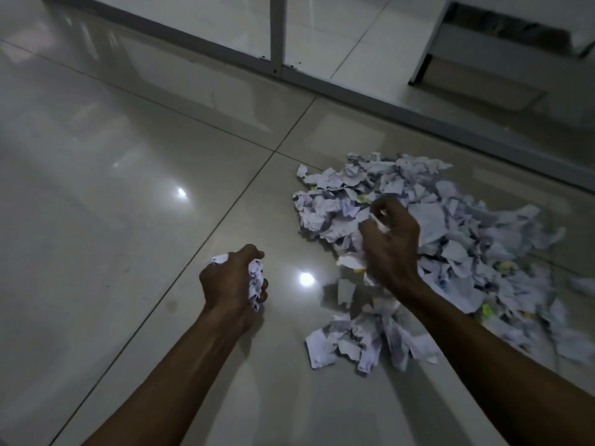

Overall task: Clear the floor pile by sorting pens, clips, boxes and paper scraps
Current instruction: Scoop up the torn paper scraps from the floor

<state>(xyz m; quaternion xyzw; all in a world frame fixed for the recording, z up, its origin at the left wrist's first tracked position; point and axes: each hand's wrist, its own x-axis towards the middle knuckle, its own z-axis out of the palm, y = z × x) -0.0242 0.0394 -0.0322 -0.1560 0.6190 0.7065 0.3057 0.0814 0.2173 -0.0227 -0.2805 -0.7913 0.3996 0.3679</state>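
Nearest the camera, two bare forearms reach forward over a glossy tiled floor (128, 188). The left hand (230, 281) is held low above the tiles, its fingers curled tight round a crumpled wad of paper (256, 281); white edges of the wad poke out above the knuckles and beside the thumb. Just to the right of this hand a bright light reflection (306, 279) shines on the tile.

Below and to the left of the right wrist lies a small cluster of torn scraps (360, 339), flat on the floor and joined loosely to the main heap. The right hand (391, 239) hovers over the near-left edge of the paper pile (457, 239), back of the hand toward the camera, fingers bent downward and pinching a small pale scrap (380, 220) between the fingertips. Whether it also grips the larger white piece (349, 261) just under its thumb side cannot be told.

The pile spreads from under this hand outward to the right and ahead: crumpled and torn white sheets, with a few yellow-green flecks among them. No pens, clips or boxes can be made out in it.

Beyond the pile, a grey metal frame (278, 33) with an upright post runs across the floor, and to the far right of the hand stands the lower edge of a pale piece of furniture (483, 49).
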